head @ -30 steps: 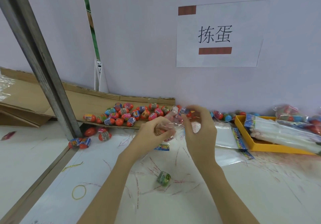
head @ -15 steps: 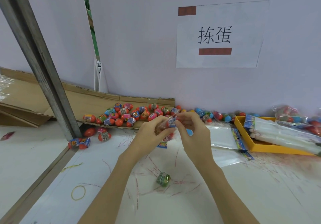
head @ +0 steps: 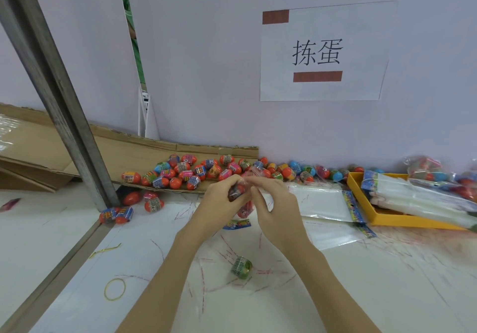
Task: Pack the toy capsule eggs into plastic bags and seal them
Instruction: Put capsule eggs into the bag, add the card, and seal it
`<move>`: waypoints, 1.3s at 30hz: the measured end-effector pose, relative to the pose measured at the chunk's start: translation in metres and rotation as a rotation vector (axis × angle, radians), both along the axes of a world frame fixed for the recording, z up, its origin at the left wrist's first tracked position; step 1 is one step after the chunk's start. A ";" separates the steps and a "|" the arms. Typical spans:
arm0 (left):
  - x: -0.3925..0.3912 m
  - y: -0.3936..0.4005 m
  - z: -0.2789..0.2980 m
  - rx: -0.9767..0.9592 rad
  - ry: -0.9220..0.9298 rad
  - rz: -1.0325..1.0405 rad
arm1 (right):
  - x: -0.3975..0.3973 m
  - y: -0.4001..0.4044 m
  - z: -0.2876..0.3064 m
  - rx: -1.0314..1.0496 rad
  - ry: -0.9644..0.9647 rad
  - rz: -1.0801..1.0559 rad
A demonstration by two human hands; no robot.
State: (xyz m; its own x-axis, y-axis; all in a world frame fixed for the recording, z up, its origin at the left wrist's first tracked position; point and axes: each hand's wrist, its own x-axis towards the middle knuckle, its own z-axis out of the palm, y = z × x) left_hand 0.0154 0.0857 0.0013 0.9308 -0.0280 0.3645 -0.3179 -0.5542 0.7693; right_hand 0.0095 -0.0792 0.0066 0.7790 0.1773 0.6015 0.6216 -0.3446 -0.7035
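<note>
Both hands met mid-table — the left hand (head: 219, 201) curled around a small clear bag (head: 245, 207) holding an egg (head: 236, 190), the right hand (head: 275, 203) pinching its top. Loose eggs (head: 196, 171) lay at eleven o'clock; flat bags (head: 321, 202) at three.

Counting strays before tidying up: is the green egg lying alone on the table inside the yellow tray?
No, the green egg lies on the white table near the wrists, well apart from the yellow tray.
</note>
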 end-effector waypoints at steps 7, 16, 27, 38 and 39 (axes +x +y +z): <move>0.011 0.012 -0.007 0.118 -0.059 0.316 | 0.007 -0.007 -0.003 0.095 0.113 -0.130; 0.012 0.011 -0.015 0.296 0.095 0.140 | 0.011 -0.004 -0.014 0.060 0.270 -0.159; 0.005 0.004 -0.012 0.272 0.035 -0.033 | 0.019 0.001 -0.022 -0.238 0.309 0.033; 0.006 0.001 -0.013 0.114 0.046 -0.093 | 0.030 -0.010 -0.023 -0.087 0.260 -0.127; 0.006 0.001 -0.012 0.074 0.061 -0.090 | 0.031 -0.012 -0.023 -0.069 0.242 -0.153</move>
